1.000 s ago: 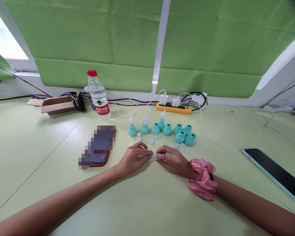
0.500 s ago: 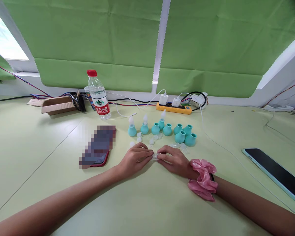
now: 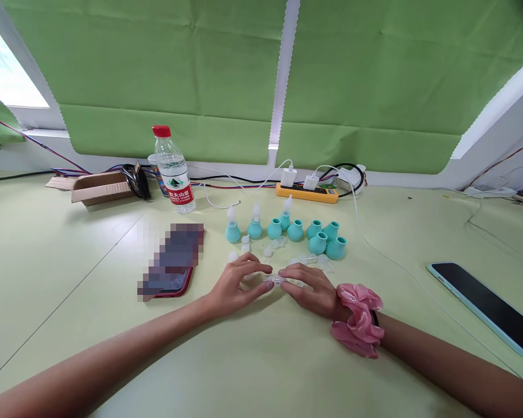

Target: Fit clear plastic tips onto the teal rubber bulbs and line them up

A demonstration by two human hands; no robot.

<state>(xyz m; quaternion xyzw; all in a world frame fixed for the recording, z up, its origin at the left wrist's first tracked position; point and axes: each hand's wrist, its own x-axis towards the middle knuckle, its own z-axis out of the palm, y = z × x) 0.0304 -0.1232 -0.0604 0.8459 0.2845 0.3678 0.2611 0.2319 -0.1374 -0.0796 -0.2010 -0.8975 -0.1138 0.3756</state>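
My right hand (image 3: pixel 312 288) pinches a small clear plastic tube (image 3: pixel 275 280) between thumb and fingers, low over the table. Close to the tube's left end, my left hand (image 3: pixel 235 285) has its thumb and index finger parted. Its thumb tip is at the tube's end; whether it touches, I cannot tell. Beyond my hands stand several turquoise rubber bulbs (image 3: pixel 295 231), some with open necks. A few carry frosted white tips, such as this tip (image 3: pixel 256 212). Small white caps (image 3: pixel 245 244) and clear tubes (image 3: pixel 325 264) lie between the bulbs and my hands.
A red-capped water bottle (image 3: pixel 174 180) stands back left beside an open cardboard box (image 3: pixel 102 188). A pixelated phone (image 3: pixel 174 261) lies left, another phone (image 3: pixel 483 305) right. An orange power strip (image 3: pixel 307 193) with plugged-in chargers is behind the bulbs. A white cable (image 3: pixel 396 261) crosses the right side.
My left thumb and index finger have spread apart from their pinch at the clear tube. My right hand still holds the tube. The view has shifted slightly.
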